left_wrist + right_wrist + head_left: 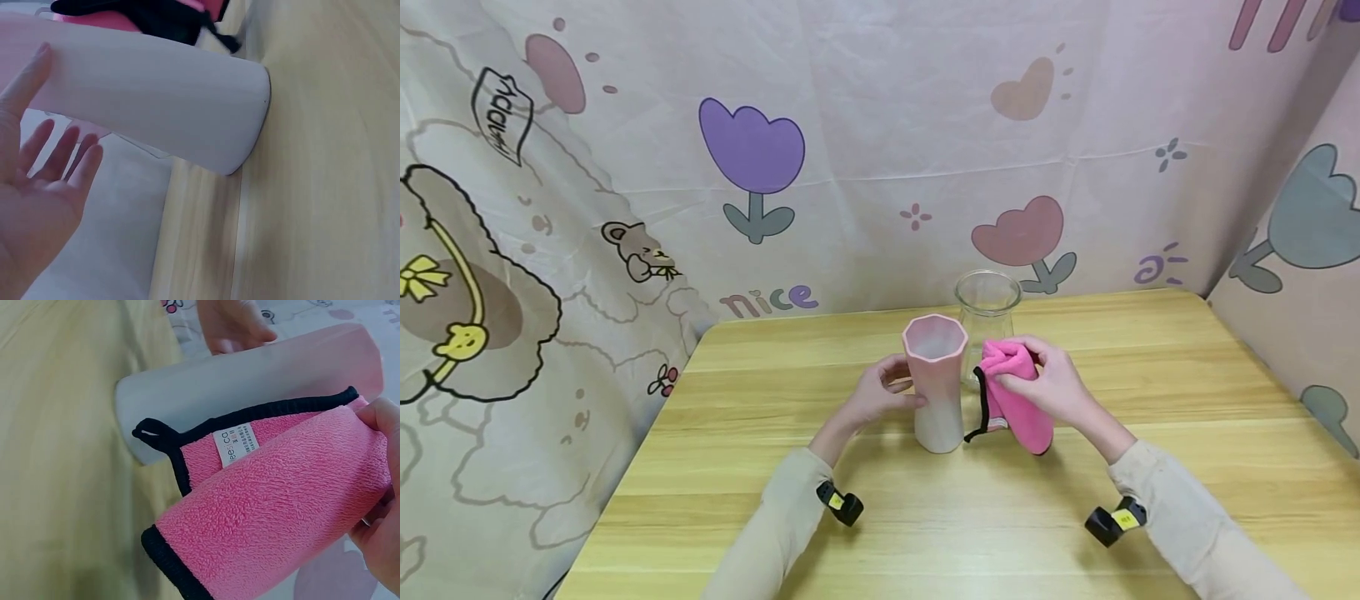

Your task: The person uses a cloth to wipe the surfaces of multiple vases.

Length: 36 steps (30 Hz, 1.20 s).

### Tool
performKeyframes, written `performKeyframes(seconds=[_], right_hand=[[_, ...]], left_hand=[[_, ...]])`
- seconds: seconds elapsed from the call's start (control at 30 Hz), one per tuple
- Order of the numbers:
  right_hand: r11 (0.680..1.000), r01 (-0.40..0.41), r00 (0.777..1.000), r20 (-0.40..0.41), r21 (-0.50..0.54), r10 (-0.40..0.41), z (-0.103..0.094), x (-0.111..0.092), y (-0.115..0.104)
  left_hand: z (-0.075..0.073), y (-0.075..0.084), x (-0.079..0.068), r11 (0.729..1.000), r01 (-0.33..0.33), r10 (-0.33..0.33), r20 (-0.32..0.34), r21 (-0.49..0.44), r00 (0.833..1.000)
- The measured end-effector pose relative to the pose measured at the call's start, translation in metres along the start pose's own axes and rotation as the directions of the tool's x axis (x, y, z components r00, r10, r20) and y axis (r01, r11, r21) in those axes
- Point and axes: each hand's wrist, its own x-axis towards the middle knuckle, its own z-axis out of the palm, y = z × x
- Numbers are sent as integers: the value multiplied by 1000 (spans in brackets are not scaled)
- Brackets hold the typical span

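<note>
A tall faceted vase (938,408), pink at the rim and fading to white at the base, stands upright on the table. My left hand (880,392) is at its left side, thumb tip at the vase wall and the other fingers loosely bent beside it, as the left wrist view shows. With my right hand (1052,379) I pinch a folded pink towel (269,500) with black edging, a hanging loop and a white label (235,445). The towel hangs just right of the vase. Behind both is a clear glass vase (988,310), its lower part largely hidden.
The wooden table (760,500) meets a patterned cloth backdrop (865,167) at its back edge, close behind the glass vase. More patterned cloth (497,467) hangs along the left side. A small black camera (841,502) is strapped on each wrist.
</note>
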Motion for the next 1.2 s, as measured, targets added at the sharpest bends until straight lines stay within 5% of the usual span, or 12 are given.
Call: performKeyframes(seconds=[0.13,0.43,1.0,1.2], right_hand=[[999,43,998,-35,10,-43,-3,4,-11],[992,116,993,-34,41,-114,4,10,-34],[970,150,977,181,-191,-115,37,-4,15],[933,179,945,319,-313,-74,42,-7,26]], left_hand=[[5,4,-4,999,-34,36,-86,28,996],[21,29,-16,988,-97,110,-108,120,988],[21,30,-17,991,-69,81,-107,114,991],[22,30,-17,990,-71,84,-111,118,990]])
